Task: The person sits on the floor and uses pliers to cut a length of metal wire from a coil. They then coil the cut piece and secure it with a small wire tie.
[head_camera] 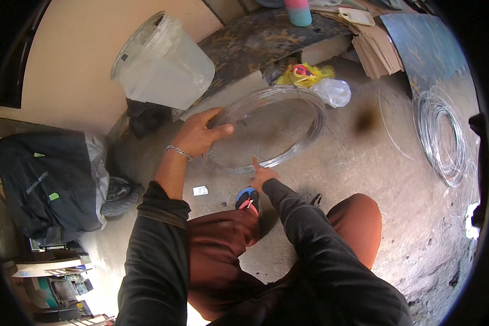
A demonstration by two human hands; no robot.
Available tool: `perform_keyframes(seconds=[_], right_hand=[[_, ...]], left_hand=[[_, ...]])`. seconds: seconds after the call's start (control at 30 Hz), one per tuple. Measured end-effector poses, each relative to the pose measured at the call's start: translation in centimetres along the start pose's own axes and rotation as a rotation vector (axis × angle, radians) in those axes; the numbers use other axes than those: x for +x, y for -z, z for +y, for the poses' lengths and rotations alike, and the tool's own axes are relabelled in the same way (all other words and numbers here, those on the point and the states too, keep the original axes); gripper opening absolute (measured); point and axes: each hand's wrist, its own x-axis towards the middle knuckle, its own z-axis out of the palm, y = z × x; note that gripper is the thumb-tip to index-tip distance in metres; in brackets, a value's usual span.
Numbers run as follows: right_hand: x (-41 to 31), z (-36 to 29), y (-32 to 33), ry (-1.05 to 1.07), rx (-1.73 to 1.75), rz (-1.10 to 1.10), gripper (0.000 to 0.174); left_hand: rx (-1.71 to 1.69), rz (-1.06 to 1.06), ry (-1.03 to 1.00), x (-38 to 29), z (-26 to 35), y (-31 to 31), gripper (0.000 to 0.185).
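My left hand (pixel 201 132) grips the left side of a coil of silvery metal wire (pixel 269 94), with the thumb lying towards the inside of the ring. The coil is held tilted above the concrete floor. At its near edge is my right hand (pixel 265 175), index finger extended over the wire. Whether the other fingers there grip any strand cannot be made out. Short ties seem to bind the coil at its far and near sides. Below the right hand shows my foot in a blue and black flip-flop (pixel 244 197).
A second, looser wire coil (pixel 428 130) rests at right, one strand curving out. A translucent plastic bucket (pixel 175 73) stands far left by a stone slab (pixel 244 40). Plastic bags (pixel 332 93) and folded cardboard (pixel 375 53) lie beyond. A black cover (pixel 53 183) drapes something wheeled at left.
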Motion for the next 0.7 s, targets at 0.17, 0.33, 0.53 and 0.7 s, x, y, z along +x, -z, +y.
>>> perform_keyframes(seconds=[0.17, 0.33, 0.53, 0.7], right_hand=[[-1.9, -8.3, 1.5, 0.284, 0.233, -0.014, 0.092], [-2.4, -8.5, 2.1, 0.472, 0.353, -0.022, 0.087], [-4.2, -7.1, 8.9, 0.463, 0.937, 0.55, 0.078], [-6.6, -7.4, 12.8, 0.521, 1.455, 0.132, 0.039]], left_hand=[[0.071, 0.068, -0.064, 0.7, -1.9, -0.6, 0.075], [0.181, 0.088, -0.084, 0.2, 0.2, -0.9, 0.078], [0.111, 0.125, -0.094, 0.3, -0.4, -1.0, 0.076], [-0.007, 0.04, -0.023, -0.5, 0.4, -0.4, 0.075]])
